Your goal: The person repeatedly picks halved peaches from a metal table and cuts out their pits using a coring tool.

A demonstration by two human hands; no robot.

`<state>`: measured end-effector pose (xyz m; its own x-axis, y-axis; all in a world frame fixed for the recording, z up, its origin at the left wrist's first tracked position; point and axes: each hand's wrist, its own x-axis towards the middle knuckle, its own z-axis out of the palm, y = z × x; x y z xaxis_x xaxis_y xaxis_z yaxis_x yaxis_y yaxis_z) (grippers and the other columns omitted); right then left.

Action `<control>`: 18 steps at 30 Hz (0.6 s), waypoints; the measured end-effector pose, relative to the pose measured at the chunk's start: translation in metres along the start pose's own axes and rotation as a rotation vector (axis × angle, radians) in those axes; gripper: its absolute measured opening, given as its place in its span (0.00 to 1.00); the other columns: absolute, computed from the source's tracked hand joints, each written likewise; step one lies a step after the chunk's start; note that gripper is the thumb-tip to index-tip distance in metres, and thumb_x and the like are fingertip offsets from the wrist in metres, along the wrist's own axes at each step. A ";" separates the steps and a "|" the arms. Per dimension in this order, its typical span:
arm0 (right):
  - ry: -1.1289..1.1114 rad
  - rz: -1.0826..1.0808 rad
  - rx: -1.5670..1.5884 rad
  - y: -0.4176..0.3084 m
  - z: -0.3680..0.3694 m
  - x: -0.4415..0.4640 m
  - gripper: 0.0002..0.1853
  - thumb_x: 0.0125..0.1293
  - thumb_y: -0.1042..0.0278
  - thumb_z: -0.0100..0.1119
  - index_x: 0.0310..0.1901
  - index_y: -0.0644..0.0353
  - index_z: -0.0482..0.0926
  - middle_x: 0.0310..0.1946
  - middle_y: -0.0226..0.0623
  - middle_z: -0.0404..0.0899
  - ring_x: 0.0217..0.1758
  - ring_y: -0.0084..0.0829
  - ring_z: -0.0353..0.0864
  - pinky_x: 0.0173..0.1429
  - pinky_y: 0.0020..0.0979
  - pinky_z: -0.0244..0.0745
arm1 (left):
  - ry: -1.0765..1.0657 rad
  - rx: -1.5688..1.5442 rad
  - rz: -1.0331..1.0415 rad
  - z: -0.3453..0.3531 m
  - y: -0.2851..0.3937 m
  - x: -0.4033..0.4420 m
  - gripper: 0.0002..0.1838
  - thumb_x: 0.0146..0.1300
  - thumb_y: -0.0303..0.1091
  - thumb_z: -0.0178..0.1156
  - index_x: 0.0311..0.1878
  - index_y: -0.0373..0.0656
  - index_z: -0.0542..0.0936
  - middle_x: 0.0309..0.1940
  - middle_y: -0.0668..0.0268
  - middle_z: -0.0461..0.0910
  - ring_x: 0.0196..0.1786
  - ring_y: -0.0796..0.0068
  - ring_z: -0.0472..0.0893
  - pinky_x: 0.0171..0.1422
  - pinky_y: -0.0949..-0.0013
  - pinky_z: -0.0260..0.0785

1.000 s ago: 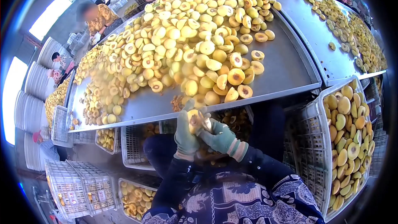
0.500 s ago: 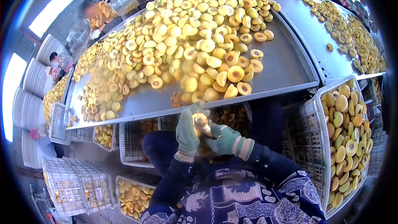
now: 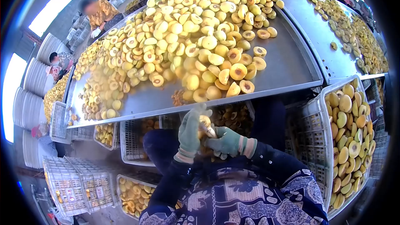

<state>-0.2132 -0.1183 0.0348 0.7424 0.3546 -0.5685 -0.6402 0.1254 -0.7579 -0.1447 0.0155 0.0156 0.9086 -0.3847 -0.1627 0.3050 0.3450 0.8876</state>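
My left hand (image 3: 190, 134), in a pale green glove, is closed around a yellow fruit half (image 3: 204, 121) just below the table's front edge. My right hand (image 3: 227, 142), gloved too, is closed on a small metal tool (image 3: 209, 131) whose end meets the fruit. The fruit's far side is hidden by my left fingers. Beyond both hands, a large heap of halved yellow fruit (image 3: 179, 37) lies on the metal table (image 3: 287, 68). Small brown bits (image 3: 178, 98) lie near its edge.
A crate of fruit halves (image 3: 325, 150) stands at my right. Further crates (image 3: 135, 152) are below the table and at the left. A second metal table (image 3: 333, 64) is at the right. Across the table sits a person in yellow (image 3: 100, 14); other people are farther off.
My right hand has turned and dropped slightly, with the tool against the fruit. My left hand keeps its hold. The far person in yellow has shifted a little.
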 end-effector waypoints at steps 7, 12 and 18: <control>-0.050 0.120 -0.161 -0.020 0.004 -0.012 0.16 0.64 0.50 0.58 0.40 0.54 0.77 0.20 0.29 0.73 0.19 0.24 0.74 0.24 0.24 0.70 | -0.049 0.098 -0.334 -0.011 0.012 0.004 0.28 0.71 0.51 0.51 0.53 0.30 0.76 0.48 0.54 0.80 0.47 0.59 0.82 0.45 0.68 0.80; -0.125 0.083 0.021 0.009 -0.001 0.011 0.12 0.64 0.55 0.59 0.36 0.54 0.74 0.18 0.27 0.72 0.15 0.20 0.69 0.18 0.21 0.64 | 0.126 0.049 -0.207 -0.004 0.002 -0.002 0.25 0.72 0.47 0.52 0.53 0.30 0.77 0.45 0.56 0.81 0.44 0.66 0.82 0.45 0.69 0.78; -0.056 0.010 0.163 0.001 0.006 0.001 0.11 0.63 0.58 0.61 0.37 0.55 0.72 0.18 0.26 0.70 0.13 0.17 0.66 0.14 0.21 0.60 | -0.044 -0.033 -0.107 -0.015 0.000 -0.004 0.30 0.71 0.52 0.51 0.62 0.33 0.70 0.58 0.53 0.74 0.52 0.60 0.79 0.50 0.63 0.77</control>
<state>-0.2146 -0.1122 0.0357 0.7262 0.4076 -0.5536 -0.6748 0.2685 -0.6874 -0.1441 0.0302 0.0098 0.8573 -0.4575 -0.2360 0.4092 0.3274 0.8517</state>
